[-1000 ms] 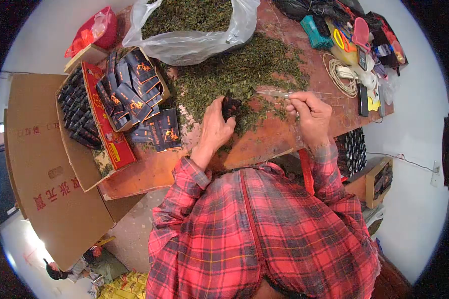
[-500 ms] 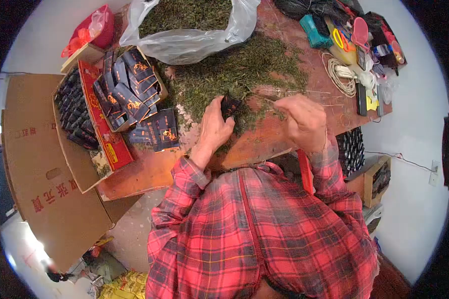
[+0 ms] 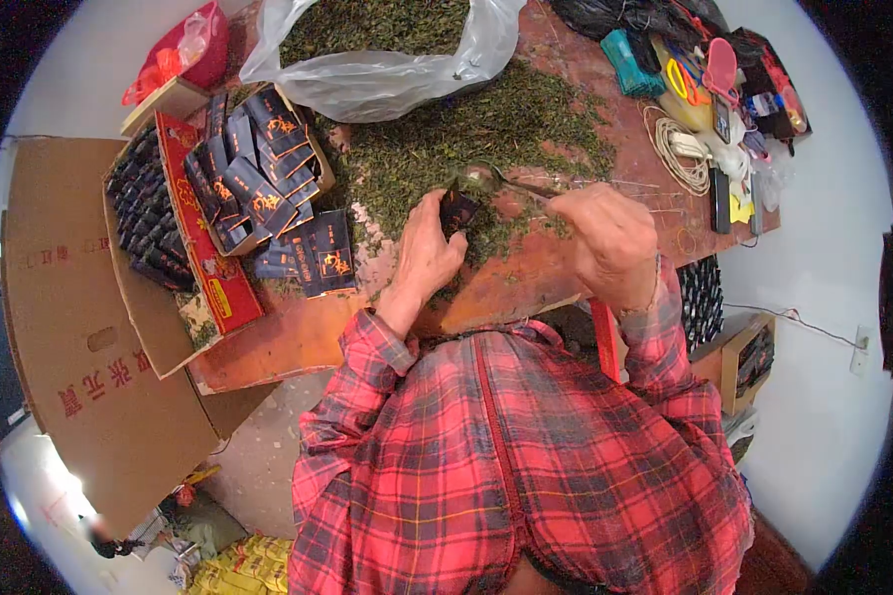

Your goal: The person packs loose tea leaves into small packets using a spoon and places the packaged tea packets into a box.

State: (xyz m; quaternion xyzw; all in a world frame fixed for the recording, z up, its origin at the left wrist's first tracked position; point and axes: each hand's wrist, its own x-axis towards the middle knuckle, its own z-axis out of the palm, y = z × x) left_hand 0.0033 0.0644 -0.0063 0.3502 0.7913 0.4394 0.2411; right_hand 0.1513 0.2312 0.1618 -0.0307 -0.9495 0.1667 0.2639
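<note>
My left hand [image 3: 428, 248] pinches a small black sachet [image 3: 458, 210] upright near the table's front edge. My right hand [image 3: 607, 238] is closed round the handle of a metal spoon [image 3: 526, 187], whose bowl is beside the top of the sachet. Whether the bowl is over the sachet's mouth I cannot tell. Dried green leaves [image 3: 506, 119] lie loose over the table around both hands. Left of my left hand, a few flat black sachets with orange print [image 3: 329, 256] rest on the wood.
A clear plastic bag [image 3: 387, 87] of leaves stands at the back. On the left are an open box of black sachets [image 3: 268, 174] and a large cardboard carton [image 3: 89, 297]. Orange scissors [image 3: 687, 81], a coiled cable [image 3: 677, 149] and other items crowd the right end.
The spoon's bowl has come up from the leaves and now shows beside the sachet's top. My right hand has shifted slightly; my left hand has stayed nearly still with the sachet.
</note>
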